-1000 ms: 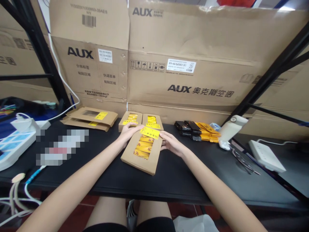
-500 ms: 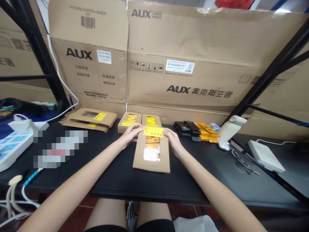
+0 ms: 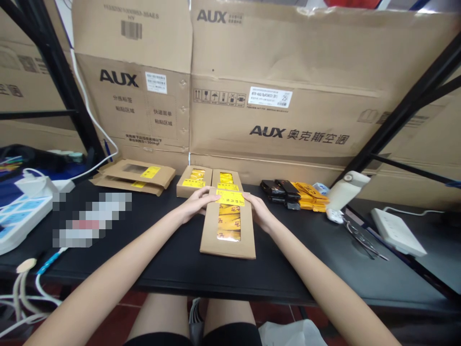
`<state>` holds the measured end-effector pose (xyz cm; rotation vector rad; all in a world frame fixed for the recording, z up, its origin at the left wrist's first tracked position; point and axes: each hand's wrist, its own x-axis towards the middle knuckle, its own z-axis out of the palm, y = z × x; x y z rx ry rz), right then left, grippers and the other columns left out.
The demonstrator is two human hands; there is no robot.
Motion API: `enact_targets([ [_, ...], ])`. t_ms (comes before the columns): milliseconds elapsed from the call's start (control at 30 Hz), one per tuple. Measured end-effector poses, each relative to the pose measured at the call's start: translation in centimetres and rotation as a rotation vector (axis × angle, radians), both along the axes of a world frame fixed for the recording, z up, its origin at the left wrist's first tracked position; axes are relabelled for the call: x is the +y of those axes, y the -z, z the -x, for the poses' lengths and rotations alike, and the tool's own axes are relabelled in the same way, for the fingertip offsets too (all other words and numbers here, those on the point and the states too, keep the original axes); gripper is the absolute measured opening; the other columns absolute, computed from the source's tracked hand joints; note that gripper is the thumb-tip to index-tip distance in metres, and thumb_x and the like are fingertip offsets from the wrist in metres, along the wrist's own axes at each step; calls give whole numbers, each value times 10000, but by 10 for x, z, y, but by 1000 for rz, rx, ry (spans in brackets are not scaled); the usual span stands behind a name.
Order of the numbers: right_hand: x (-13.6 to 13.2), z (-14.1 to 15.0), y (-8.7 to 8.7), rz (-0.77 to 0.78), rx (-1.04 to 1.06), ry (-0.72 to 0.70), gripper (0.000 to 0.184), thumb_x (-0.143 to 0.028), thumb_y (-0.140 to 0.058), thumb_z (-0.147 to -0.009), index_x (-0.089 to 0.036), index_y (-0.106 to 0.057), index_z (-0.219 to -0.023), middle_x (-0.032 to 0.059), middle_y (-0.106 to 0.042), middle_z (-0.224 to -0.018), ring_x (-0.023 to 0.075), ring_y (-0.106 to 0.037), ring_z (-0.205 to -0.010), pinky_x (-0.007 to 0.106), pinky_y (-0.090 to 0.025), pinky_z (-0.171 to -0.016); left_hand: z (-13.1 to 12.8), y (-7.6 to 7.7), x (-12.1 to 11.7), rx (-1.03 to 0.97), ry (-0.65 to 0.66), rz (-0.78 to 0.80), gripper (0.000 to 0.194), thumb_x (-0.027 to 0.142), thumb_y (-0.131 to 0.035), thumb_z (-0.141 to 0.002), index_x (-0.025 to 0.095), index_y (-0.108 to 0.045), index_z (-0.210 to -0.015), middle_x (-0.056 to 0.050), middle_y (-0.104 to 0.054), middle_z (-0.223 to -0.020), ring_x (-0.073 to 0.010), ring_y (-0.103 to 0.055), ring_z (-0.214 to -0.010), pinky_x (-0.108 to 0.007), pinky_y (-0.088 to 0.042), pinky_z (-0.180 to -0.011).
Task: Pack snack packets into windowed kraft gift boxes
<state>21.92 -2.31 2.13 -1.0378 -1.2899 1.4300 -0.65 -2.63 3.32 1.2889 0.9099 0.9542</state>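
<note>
A flat kraft box (image 3: pixel 227 242) with a clear window showing yellow sachets and a yellow label lies on the black table (image 3: pixel 173 269) in front of me. My left hand (image 3: pixel 196 203) grips its far left corner, fingers curled over the top edge. My right hand (image 3: pixel 260 211) holds its far right side the same way. Two more filled window boxes (image 3: pixel 211 179) lie side by side just behind it, touching its far end.
Flattened window boxes (image 3: pixel 134 175) are stacked at the back left. Black and yellow sachets (image 3: pixel 293 193) lie at the back right beside a white device (image 3: pixel 346 190), scissors (image 3: pixel 363 238) and a power strip (image 3: pixel 396 231). Large AUX cartons (image 3: pixel 273 96) wall the back.
The box was slanted to the left a second ago; both hands have turned it straight and pushed it up against the two boxes behind.
</note>
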Motion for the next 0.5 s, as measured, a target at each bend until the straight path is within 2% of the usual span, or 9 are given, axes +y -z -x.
enact_targets([
  [233,1,0,1,59,59,-35,406,-476,-633,-757,-202,-663,-1054,71,-659,-1160,231,-630,-1036,344,-508,-870,0,-5,-3,31,18,34,436,426,-721,-674,250,-598,-1053,-93,-647,-1139,-241,-647,-960,-260,-499,-607],
  [500,3,-3,0,84,60,-60,398,-474,-631,-758,-208,-654,-1053,70,-690,-1069,228,-637,-1016,380,-485,-919,-2,-6,-3,35,-3,17,483,427,-724,-674,234,-584,-1093,-93,-642,-1168,-228,-650,-944,-264,-495,-624],
])
